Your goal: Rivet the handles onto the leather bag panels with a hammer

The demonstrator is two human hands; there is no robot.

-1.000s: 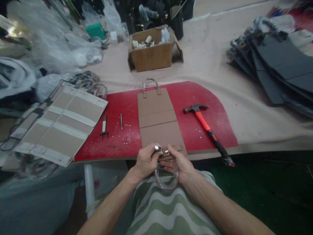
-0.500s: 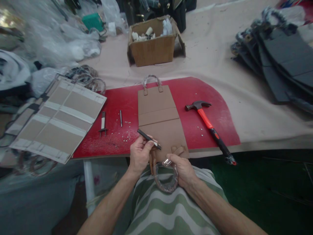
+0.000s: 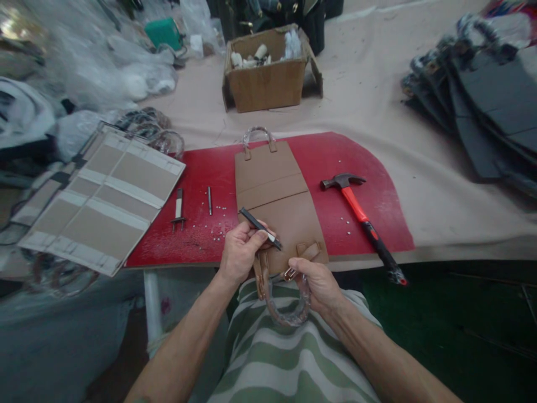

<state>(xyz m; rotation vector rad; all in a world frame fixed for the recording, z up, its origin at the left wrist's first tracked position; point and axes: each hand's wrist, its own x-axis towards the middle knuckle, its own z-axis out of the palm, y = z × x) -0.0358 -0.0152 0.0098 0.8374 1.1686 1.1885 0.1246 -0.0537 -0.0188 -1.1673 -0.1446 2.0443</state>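
Observation:
A tan leather bag panel [image 3: 272,190] lies on the red board [image 3: 356,157], one plastic-wrapped handle [image 3: 259,134] at its far end. The near wrapped handle [image 3: 289,320] hangs over the edge by my lap. My left hand [image 3: 242,252] is closed on a dark, slim punch-like tool [image 3: 262,228] with a pale band, slanted over the panel. My right hand [image 3: 314,280] pinches the metal buckle [image 3: 289,273] at the near handle's right end. A tan strap [image 3: 309,251] lies just beyond those fingers. The left end of that handle passes below my left hand.
A claw hammer [image 3: 356,207] rests on the right of the board. A thin metal rod [image 3: 210,200] and a two-pronged tool [image 3: 179,208] lie left, among small studs. Stacked panels [image 3: 104,196] overlap the left side. A cardboard box [image 3: 266,84] stands behind; dark bag pieces [image 3: 474,101] lie right.
The buckle in my right hand has tilted, and its shine has turned from silvery to coppery. The tool in my left hand has shifted slightly right and nearer. The whole view has moved a little.

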